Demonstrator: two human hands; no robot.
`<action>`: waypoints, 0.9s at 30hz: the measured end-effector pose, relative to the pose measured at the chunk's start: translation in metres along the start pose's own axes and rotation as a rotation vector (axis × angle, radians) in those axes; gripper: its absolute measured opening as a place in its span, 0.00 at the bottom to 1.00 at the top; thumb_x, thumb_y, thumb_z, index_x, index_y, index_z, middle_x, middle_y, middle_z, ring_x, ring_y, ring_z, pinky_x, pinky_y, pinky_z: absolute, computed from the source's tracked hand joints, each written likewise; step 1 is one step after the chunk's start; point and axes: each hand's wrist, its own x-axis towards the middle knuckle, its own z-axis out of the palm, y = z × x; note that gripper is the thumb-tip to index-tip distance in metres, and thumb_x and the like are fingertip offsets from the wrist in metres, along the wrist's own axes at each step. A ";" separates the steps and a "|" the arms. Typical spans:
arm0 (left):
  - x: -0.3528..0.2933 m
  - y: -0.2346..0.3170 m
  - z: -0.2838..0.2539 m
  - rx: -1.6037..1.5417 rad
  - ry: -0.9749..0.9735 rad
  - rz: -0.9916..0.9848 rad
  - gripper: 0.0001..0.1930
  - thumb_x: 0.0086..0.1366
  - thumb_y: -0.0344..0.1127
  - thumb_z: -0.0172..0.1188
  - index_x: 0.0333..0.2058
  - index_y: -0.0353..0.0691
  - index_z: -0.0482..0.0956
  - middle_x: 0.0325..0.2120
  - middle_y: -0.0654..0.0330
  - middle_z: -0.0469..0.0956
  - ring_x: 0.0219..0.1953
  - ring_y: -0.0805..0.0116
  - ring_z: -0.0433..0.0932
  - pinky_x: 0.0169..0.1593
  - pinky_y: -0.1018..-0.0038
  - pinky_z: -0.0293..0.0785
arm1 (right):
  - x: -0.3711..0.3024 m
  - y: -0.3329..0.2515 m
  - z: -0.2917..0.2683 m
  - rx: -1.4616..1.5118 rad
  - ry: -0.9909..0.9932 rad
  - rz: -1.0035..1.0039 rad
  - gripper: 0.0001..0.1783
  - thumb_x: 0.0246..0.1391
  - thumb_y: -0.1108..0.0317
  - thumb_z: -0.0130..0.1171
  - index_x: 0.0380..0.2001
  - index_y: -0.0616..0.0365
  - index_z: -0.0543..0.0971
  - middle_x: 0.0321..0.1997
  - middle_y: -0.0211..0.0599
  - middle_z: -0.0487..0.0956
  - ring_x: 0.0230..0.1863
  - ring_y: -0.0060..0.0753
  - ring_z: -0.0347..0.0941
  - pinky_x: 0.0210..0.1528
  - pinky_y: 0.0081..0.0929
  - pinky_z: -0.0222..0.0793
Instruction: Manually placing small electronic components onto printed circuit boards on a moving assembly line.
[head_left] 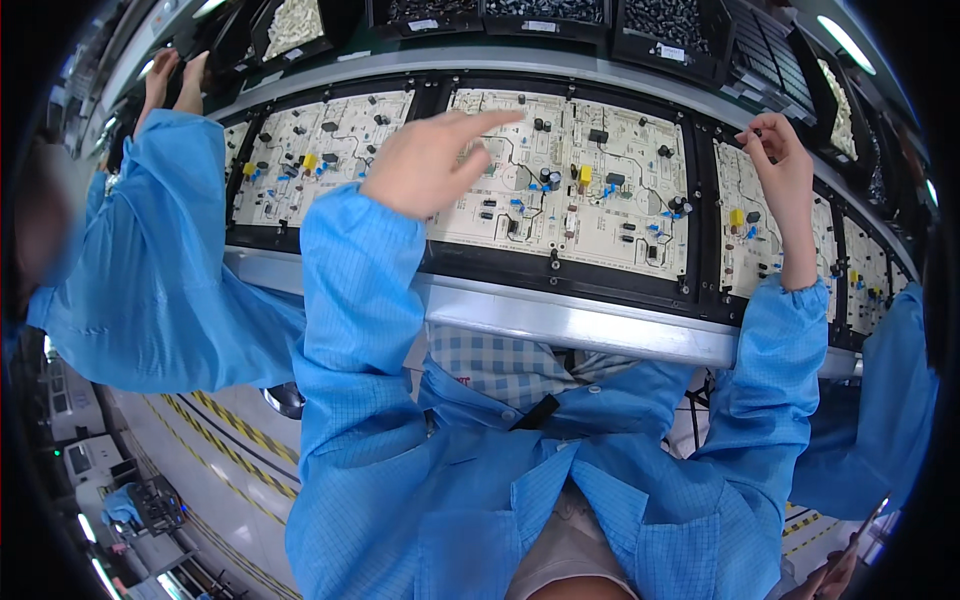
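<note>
My left hand (432,165) is over the left part of a pale circuit board (590,250). Its index finger points right, close to small black cylindrical capacitors (541,125); whether it touches the board I cannot tell. The thumb stands apart and nothing shows in this hand. A yellow block component (585,176) and several small blue parts sit on the same board. Higher up on the right, my right hand (782,160) pinches a small black component (757,133) between thumb and fingertips, above the neighbouring board (735,180).
Black frames on a metal rail (600,325) hold several boards in a row. Behind them stand black bins (665,35) of small dark parts and a bin of white parts (295,25). Co-workers in blue sleeves (170,240) are at both sides.
</note>
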 end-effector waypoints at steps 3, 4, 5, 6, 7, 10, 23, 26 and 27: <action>-0.018 0.020 -0.002 -0.003 -0.073 0.003 0.22 0.59 0.35 0.53 0.54 0.55 0.74 0.25 0.54 0.74 0.30 0.54 0.76 0.37 0.61 0.74 | 0.000 -0.001 0.000 -0.011 -0.037 0.030 0.05 0.59 0.76 0.53 0.39 0.62 0.72 0.32 0.31 0.78 0.38 0.17 0.76 0.43 0.16 0.70; -0.023 0.029 -0.006 0.010 -0.119 0.028 0.22 0.58 0.31 0.54 0.52 0.54 0.76 0.26 0.54 0.75 0.30 0.55 0.76 0.37 0.62 0.74 | 0.000 -0.001 -0.002 -0.015 -0.032 0.032 0.05 0.59 0.76 0.53 0.39 0.62 0.72 0.32 0.31 0.78 0.38 0.17 0.76 0.43 0.16 0.70; -0.030 0.036 -0.009 0.026 -0.165 0.050 0.22 0.56 0.27 0.54 0.51 0.53 0.77 0.27 0.55 0.76 0.30 0.56 0.76 0.37 0.64 0.74 | 0.000 0.000 -0.002 -0.027 -0.038 0.018 0.05 0.59 0.76 0.53 0.39 0.62 0.72 0.32 0.31 0.78 0.38 0.18 0.76 0.43 0.16 0.70; -0.037 0.037 -0.005 -0.050 -0.090 0.083 0.20 0.52 0.26 0.56 0.44 0.51 0.81 0.22 0.58 0.72 0.26 0.58 0.74 0.32 0.64 0.70 | 0.000 0.001 -0.001 -0.041 -0.043 0.004 0.05 0.58 0.76 0.53 0.39 0.62 0.72 0.32 0.31 0.78 0.38 0.18 0.77 0.43 0.17 0.71; -0.043 0.037 -0.003 -0.052 -0.091 0.090 0.20 0.52 0.26 0.56 0.44 0.51 0.81 0.22 0.58 0.72 0.26 0.58 0.74 0.32 0.64 0.70 | 0.000 0.001 -0.001 -0.045 -0.038 0.007 0.05 0.58 0.76 0.53 0.39 0.62 0.72 0.32 0.31 0.78 0.38 0.18 0.77 0.43 0.17 0.71; -0.043 0.038 -0.002 -0.058 -0.119 0.105 0.18 0.49 0.25 0.55 0.38 0.47 0.84 0.21 0.59 0.71 0.26 0.59 0.73 0.32 0.66 0.70 | 0.000 0.002 -0.004 -0.011 -0.033 0.015 0.06 0.58 0.75 0.54 0.39 0.61 0.72 0.30 0.32 0.78 0.39 0.19 0.78 0.42 0.18 0.71; 0.003 0.044 -0.007 -0.075 -0.098 0.078 0.09 0.52 0.33 0.67 0.34 0.45 0.83 0.23 0.60 0.70 0.24 0.64 0.70 0.28 0.70 0.68 | -0.004 0.000 -0.004 -0.124 -0.006 -0.033 0.06 0.56 0.74 0.55 0.37 0.61 0.73 0.29 0.32 0.80 0.35 0.18 0.78 0.39 0.17 0.71; -0.018 0.042 -0.003 -0.096 -0.181 0.013 0.09 0.50 0.34 0.69 0.32 0.46 0.82 0.25 0.61 0.72 0.28 0.61 0.73 0.31 0.68 0.70 | -0.004 -0.002 -0.005 -0.123 -0.004 -0.045 0.06 0.56 0.74 0.55 0.37 0.61 0.73 0.29 0.32 0.80 0.35 0.18 0.78 0.39 0.17 0.71; -0.024 0.040 0.002 -0.087 -0.225 -0.034 0.09 0.49 0.34 0.69 0.31 0.46 0.81 0.28 0.61 0.74 0.31 0.58 0.76 0.35 0.66 0.73 | -0.005 -0.002 -0.005 -0.140 -0.010 -0.047 0.06 0.56 0.74 0.55 0.37 0.61 0.73 0.29 0.32 0.80 0.34 0.17 0.78 0.38 0.16 0.71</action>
